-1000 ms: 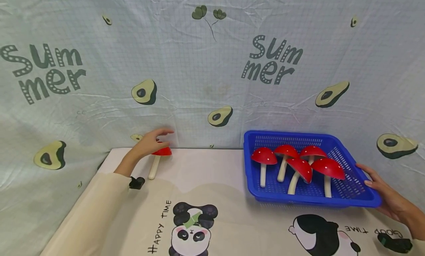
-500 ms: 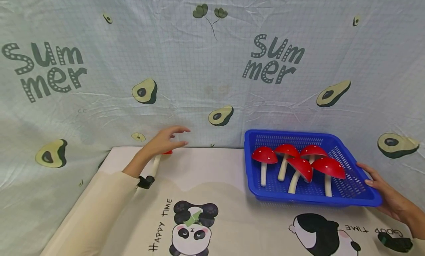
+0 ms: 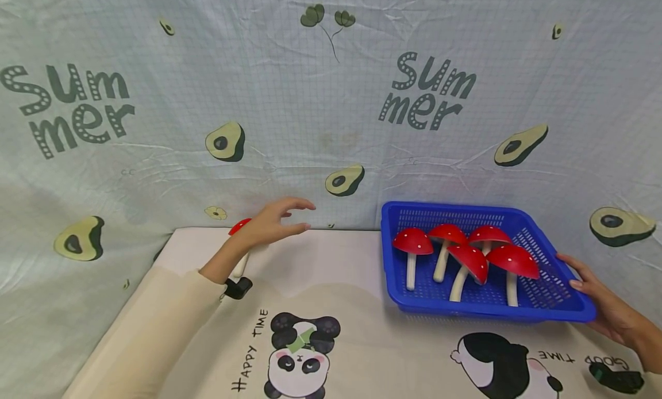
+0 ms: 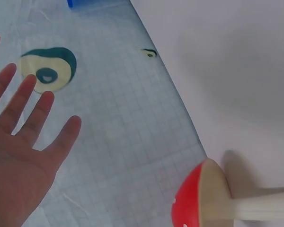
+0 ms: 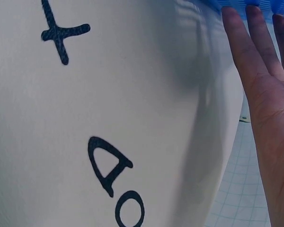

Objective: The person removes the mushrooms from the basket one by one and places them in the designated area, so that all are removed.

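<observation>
My left hand (image 3: 271, 222) hovers above the far left part of the table, fingers spread and nothing held. Behind that wrist, a toy mushroom (image 3: 239, 225) with a red, white-dotted cap stays partly hidden; the left wrist view shows its cap (image 4: 187, 201) and pale stem (image 4: 265, 206) apart from the palm. On the right, my right hand (image 3: 602, 304) holds the right side of a blue plastic basket (image 3: 522, 315), thumb over the rim. Its fingertips touch the basket's underside in the right wrist view. Inside the basket lie several red-capped toy mushrooms (image 3: 412, 242).
A pale tablecloth (image 3: 331, 272) printed with a panda and lettering covers the table. Behind it hangs a light curtain (image 3: 289, 100) with avocado prints, meeting the table's far edge. Black straps (image 3: 238, 288) sit at both wrists.
My left hand has moved right, past the lone mushroom, which first became more covered and now shows its cap left of the wrist. The right hand and basket stay put.
</observation>
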Action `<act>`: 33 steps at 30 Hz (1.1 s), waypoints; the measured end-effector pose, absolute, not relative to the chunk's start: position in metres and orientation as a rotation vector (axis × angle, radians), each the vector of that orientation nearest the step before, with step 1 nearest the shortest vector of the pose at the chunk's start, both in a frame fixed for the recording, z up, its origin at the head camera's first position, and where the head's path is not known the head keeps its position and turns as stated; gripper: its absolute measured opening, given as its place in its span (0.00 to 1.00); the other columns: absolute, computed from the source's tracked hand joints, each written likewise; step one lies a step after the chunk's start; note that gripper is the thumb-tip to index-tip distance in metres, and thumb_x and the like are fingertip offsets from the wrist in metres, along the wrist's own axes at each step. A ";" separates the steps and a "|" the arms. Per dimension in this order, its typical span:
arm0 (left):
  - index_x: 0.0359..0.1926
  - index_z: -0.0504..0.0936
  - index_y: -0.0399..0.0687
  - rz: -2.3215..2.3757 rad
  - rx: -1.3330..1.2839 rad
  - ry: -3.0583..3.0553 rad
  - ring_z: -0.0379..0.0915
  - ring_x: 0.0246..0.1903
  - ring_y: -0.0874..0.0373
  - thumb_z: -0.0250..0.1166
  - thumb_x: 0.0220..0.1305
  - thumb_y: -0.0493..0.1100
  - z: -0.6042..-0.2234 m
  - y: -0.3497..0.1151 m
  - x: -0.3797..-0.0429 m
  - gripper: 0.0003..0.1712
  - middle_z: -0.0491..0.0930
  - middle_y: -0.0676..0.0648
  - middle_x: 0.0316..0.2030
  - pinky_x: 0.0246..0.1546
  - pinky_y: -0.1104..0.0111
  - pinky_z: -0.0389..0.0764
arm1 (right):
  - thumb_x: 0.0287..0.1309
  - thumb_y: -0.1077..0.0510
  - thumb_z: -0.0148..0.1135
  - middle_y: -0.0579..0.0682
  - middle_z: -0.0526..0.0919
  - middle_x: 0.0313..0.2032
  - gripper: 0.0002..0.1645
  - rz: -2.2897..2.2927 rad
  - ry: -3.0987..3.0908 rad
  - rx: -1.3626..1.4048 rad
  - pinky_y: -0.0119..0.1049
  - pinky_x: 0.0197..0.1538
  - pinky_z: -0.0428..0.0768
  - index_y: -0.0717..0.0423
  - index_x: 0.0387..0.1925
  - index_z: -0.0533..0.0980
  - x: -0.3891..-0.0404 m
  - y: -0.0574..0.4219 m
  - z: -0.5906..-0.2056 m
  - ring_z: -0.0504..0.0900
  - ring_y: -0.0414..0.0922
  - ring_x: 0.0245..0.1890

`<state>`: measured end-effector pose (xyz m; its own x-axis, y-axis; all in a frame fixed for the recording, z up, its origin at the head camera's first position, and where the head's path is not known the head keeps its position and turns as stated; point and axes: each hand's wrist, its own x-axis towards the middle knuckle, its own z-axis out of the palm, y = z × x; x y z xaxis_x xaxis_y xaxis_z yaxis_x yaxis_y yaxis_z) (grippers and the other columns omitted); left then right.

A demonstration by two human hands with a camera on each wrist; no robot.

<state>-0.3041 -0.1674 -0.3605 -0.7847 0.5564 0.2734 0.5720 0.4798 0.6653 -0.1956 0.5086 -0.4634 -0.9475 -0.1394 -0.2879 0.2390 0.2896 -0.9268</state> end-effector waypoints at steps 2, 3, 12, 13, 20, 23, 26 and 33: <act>0.61 0.79 0.46 -1.230 -1.040 -2.681 0.69 0.66 0.47 0.69 0.66 0.45 -0.358 -0.163 -0.301 0.24 0.78 0.46 0.61 0.66 0.46 0.70 | 0.77 0.43 0.39 0.60 0.46 0.64 0.36 -1.703 2.250 0.097 0.53 0.48 0.86 0.01 0.70 0.37 -0.196 0.508 -0.463 0.82 0.45 0.46; 0.62 0.79 0.47 -1.233 -1.044 -2.682 0.69 0.66 0.48 0.69 0.66 0.45 -0.358 -0.161 -0.300 0.24 0.78 0.47 0.61 0.66 0.47 0.70 | 0.77 0.43 0.39 0.61 0.46 0.64 0.36 -1.704 2.250 0.103 0.54 0.48 0.86 0.00 0.70 0.38 -0.197 0.508 -0.463 0.82 0.45 0.46; 0.64 0.78 0.48 -1.300 -1.088 -2.604 0.69 0.66 0.50 0.69 0.67 0.43 -0.351 -0.143 -0.295 0.25 0.77 0.49 0.62 0.66 0.48 0.71 | 0.78 0.45 0.38 0.53 0.50 0.63 0.35 -1.743 2.214 0.069 0.51 0.46 0.87 0.03 0.71 0.38 -0.195 0.508 -0.463 0.82 0.42 0.45; 0.64 0.78 0.47 -1.307 -1.093 -2.592 0.69 0.66 0.50 0.69 0.67 0.43 -0.351 -0.141 -0.294 0.25 0.77 0.49 0.62 0.66 0.48 0.71 | 0.78 0.45 0.37 0.49 0.52 0.63 0.35 -1.754 2.201 0.060 0.51 0.46 0.87 0.03 0.71 0.39 -0.195 0.508 -0.463 0.82 0.41 0.45; 0.63 0.79 0.46 -1.343 -1.138 -2.554 0.70 0.65 0.54 0.69 0.66 0.42 -0.348 -0.129 -0.290 0.24 0.78 0.49 0.61 0.66 0.49 0.72 | 0.78 0.45 0.37 0.53 0.50 0.64 0.35 -1.738 2.220 0.054 0.51 0.46 0.87 0.03 0.70 0.39 -0.195 0.507 -0.463 0.83 0.41 0.45; 0.62 0.79 0.47 -1.347 -1.162 -2.549 0.69 0.65 0.54 0.68 0.67 0.42 -0.346 -0.124 -0.288 0.24 0.78 0.50 0.62 0.65 0.49 0.72 | 0.77 0.44 0.38 0.64 0.44 0.65 0.35 -1.695 2.255 0.059 0.52 0.46 0.87 0.01 0.69 0.39 -0.197 0.507 -0.463 0.82 0.43 0.45; 0.62 0.79 0.49 -1.337 -1.187 -2.543 0.69 0.65 0.55 0.68 0.67 0.43 -0.345 -0.118 -0.286 0.23 0.77 0.50 0.63 0.64 0.51 0.74 | 0.77 0.43 0.39 0.65 0.43 0.64 0.35 -1.687 2.261 0.088 0.53 0.47 0.86 -0.01 0.69 0.39 -0.199 0.509 -0.463 0.82 0.44 0.46; 0.61 0.80 0.48 -1.349 -1.267 -2.505 0.69 0.66 0.54 0.68 0.67 0.42 -0.344 -0.105 -0.283 0.21 0.77 0.49 0.63 0.61 0.50 0.76 | 0.76 0.44 0.42 0.68 0.39 0.65 0.38 -1.699 2.240 0.102 0.55 0.48 0.85 0.01 0.70 0.37 -0.200 0.512 -0.464 0.82 0.47 0.46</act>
